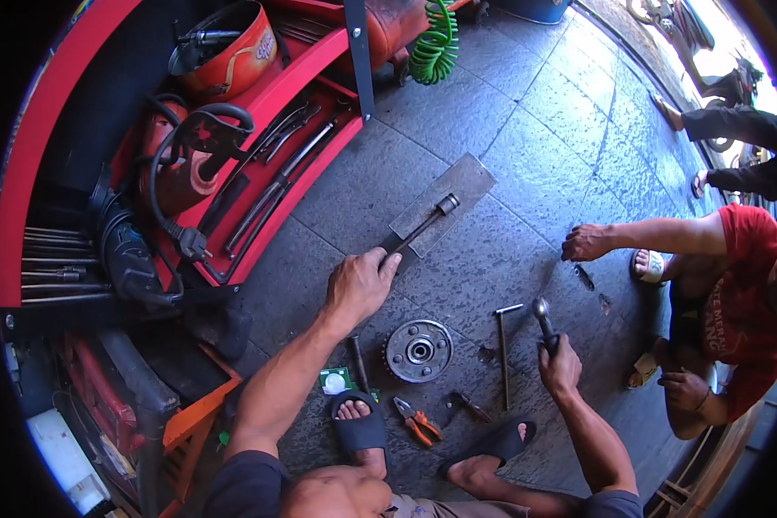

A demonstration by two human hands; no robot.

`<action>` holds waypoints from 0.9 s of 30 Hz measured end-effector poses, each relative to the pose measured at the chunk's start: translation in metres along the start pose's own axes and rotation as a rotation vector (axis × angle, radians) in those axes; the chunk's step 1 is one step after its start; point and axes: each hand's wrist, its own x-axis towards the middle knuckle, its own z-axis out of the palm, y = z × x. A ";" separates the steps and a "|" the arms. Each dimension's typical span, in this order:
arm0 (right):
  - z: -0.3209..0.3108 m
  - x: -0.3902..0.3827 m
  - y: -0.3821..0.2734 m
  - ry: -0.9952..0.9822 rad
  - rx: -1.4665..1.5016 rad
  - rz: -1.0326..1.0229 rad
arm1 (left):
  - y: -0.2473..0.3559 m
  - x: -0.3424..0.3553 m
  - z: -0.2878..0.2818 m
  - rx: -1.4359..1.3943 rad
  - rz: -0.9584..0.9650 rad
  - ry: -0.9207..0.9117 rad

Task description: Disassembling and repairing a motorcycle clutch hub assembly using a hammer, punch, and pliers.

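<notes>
**Hands on handles, tools within reach**

Orange-handled pliers (420, 426) lie between the feet, and a round metal hub (432, 363) just ahead, perhaps kept there for easy reach. The right hand (561, 366) wraps its fingers round the dark handle of a round-headed tool (540, 307), likely for firm control. Farther out, the left hand (360, 289) curls its fingers together at a dark grip; whether socketed rod (447, 204) or flat plate (474, 179) belongs to it, I cannot tell.

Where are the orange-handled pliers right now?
The pliers lie at the head view's lower centre, between the person's black sandals and below the round metal gear.
</notes>
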 end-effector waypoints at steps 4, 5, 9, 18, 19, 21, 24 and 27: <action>0.041 -0.016 0.082 0.112 -0.275 0.043 | 0.004 0.008 0.012 0.049 0.036 0.015; 0.047 -0.016 0.076 0.100 -0.259 0.053 | 0.005 0.007 0.013 0.051 0.056 0.076; 0.028 0.016 -0.013 0.233 0.118 -0.293 | 0.014 0.008 0.018 0.076 0.061 0.050; -0.008 0.025 -0.197 -0.408 1.719 -0.310 | 0.037 -0.064 0.007 0.032 0.270 0.089; -0.004 0.015 -0.192 -0.463 1.784 -0.286 | 0.037 -0.072 0.001 0.038 0.252 0.081; 0.005 -0.007 -0.178 -0.576 1.939 -0.239 | 0.043 -0.089 -0.013 0.101 0.353 0.060; 0.015 -0.026 -0.172 -0.672 2.071 -0.232 | 0.044 -0.106 -0.025 0.147 0.385 0.036; 0.024 -0.037 -0.167 -0.806 2.175 -0.288 | 0.052 -0.119 -0.033 0.172 0.406 0.022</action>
